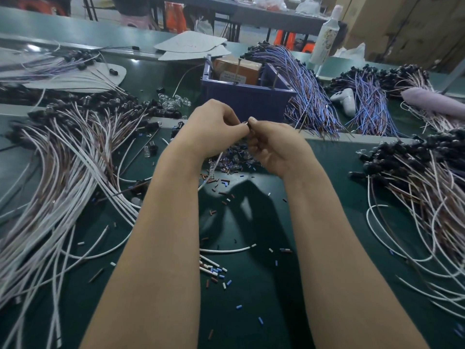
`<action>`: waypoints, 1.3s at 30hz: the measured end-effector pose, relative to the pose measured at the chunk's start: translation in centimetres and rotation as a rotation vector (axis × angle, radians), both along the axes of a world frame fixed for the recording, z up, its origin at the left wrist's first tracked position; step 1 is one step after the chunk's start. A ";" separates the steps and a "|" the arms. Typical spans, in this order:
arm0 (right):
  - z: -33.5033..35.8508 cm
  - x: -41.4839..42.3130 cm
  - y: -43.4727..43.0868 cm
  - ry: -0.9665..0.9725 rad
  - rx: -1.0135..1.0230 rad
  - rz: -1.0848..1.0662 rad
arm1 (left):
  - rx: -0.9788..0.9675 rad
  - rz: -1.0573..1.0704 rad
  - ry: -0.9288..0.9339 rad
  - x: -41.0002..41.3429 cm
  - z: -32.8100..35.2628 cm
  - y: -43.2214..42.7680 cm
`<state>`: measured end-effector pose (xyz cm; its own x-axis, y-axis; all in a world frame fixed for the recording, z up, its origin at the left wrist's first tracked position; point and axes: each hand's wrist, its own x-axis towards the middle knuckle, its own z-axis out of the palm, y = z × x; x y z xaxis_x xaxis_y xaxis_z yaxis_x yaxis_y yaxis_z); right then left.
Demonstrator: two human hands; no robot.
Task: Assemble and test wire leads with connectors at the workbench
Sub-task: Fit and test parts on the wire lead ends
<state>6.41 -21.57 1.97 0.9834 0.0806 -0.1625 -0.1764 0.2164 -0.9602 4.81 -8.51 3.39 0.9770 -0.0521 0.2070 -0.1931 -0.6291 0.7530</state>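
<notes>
My left hand (211,128) and my right hand (274,147) meet above the green bench, fingertips together. Between them sits a small black connector (247,124), pinched by my right thumb and fingers. My left hand pinches a thin white wire lead (214,170) that hangs down from it toward the mat. Most of the connector is hidden by my fingers. Under my hands lies a small pile of loose black and clear parts (236,159).
A big bundle of white and brown leads (63,177) covers the left; a similar bundle (422,187) lies right. Blue-purple leads (309,96) drape beside a blue bin (241,102) behind my hands. Cut insulation bits (216,270) litter the green mat (251,298).
</notes>
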 end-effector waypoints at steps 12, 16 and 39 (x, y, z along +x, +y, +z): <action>-0.9 0.6 -2.6 -0.065 -0.279 -0.222 | -0.100 0.101 0.038 -0.6 0.0 1.3; -1.1 0.1 -0.6 -0.103 -0.966 0.078 | -0.194 0.162 -0.068 -1.2 1.6 1.4; -1.3 -2.2 3.9 -0.491 -1.318 0.521 | -0.301 0.112 0.054 -1.9 2.8 2.3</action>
<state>4.17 -17.70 0.70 0.8681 0.4919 -0.0667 0.4294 -0.8116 -0.3961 2.87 -6.17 6.14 0.9832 0.1122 0.1442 -0.0896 -0.3915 0.9158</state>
